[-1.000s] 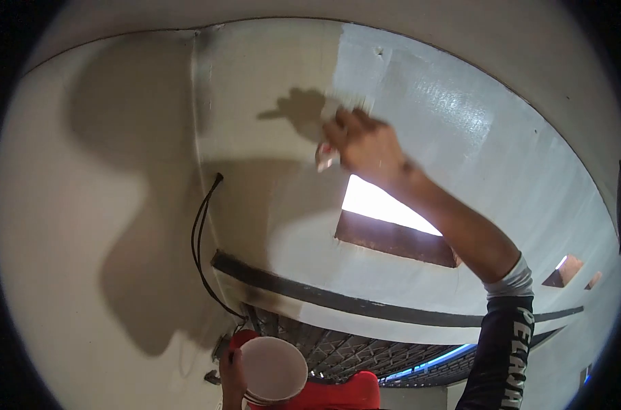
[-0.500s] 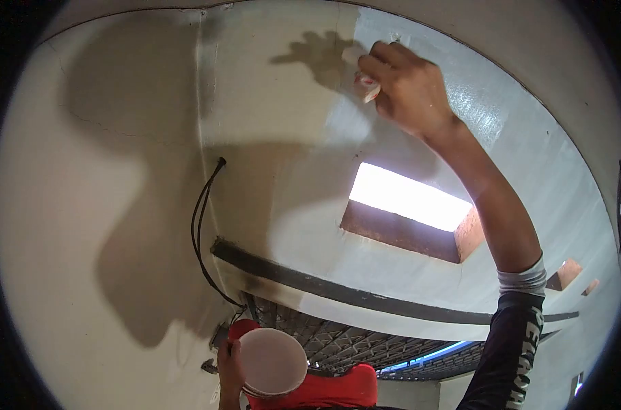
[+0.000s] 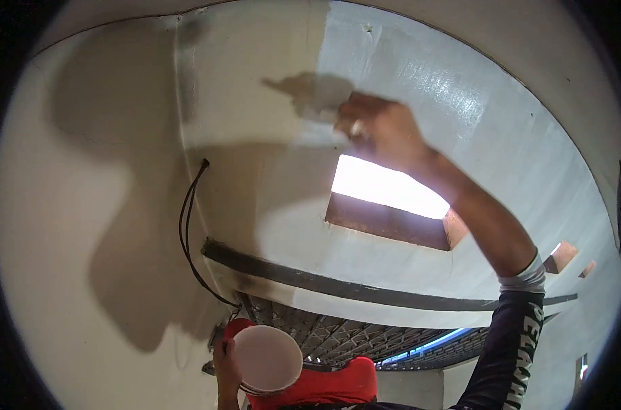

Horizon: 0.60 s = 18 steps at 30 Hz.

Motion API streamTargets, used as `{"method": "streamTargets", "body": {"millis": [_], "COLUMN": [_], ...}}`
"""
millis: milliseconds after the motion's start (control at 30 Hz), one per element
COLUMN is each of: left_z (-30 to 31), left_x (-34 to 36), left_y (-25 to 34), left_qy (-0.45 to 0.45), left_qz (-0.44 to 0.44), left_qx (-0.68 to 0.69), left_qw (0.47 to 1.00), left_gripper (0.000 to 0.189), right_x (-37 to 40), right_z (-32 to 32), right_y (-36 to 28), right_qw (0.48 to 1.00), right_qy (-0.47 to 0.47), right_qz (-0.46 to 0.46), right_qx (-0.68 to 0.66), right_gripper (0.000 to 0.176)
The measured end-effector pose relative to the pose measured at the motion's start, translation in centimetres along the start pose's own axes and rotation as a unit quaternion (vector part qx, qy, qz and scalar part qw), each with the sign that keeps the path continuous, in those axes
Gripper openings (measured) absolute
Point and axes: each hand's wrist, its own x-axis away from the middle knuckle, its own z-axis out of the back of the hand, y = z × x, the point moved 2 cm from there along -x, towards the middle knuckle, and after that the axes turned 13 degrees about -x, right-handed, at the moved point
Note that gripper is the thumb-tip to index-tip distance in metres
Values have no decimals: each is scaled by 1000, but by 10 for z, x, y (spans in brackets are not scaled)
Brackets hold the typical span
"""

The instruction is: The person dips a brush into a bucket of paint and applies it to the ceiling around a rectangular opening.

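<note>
A person's right hand (image 3: 387, 130) is holding a small tool (image 3: 356, 128) up before a curved wall (image 3: 290, 225), just above a bright rectangular opening (image 3: 391, 186). The fingers are curling closely around the tool, whose pale end is facing the camera; the hand and motion blur are hiding the rest, leaving its long axis impossible to tell. At the lower left, the left hand (image 3: 226, 361) is gripping a white bucket (image 3: 291, 355) by its left side, fingers wrapping its edge. The bucket's round mouth is facing up toward the camera, its long axis running down and away from the lens. White capital letters are running down the black sleeve (image 3: 505, 345) of the right arm, "PELA" reading clearly and the remainder blurring. On the wall, beige is meeting a paler, glossier grey-white, and the right hand's shadow (image 3: 317, 91) is falling across both. 2 dark cables (image 3: 181, 220) are hanging at the left, a dark band (image 3: 351, 285) is curving below the opening, and red clothing (image 3: 351, 384) is showing beside the bucket.
</note>
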Motion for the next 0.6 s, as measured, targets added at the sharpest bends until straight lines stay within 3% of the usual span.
{"method": "streamTargets", "body": {"millis": [167,300,467,600], "left_z": [-3,-4,-1,5], "left_x": [-6,-4,-3,1], "left_y": [-14,-5,-6,3], "left_qy": [-13,-3,-5,-14], "left_qz": [7,-3,2,0], "left_qx": [12,-2,3,15], "left_qw": [1000,1000,1000,1000], "left_gripper": [30,30,29,29], "right_x": [-37,-46,12,54], "right_z": [56,66,-5,-53], "right_y": [24,35,5,-38], "right_qw": [976,956,987,998], "right_qy": [59,101,75,-42], "right_qz": [83,114,33,-52], "right_qx": [192,252,139,-15], "right_gripper": [23,29,23,15]}}
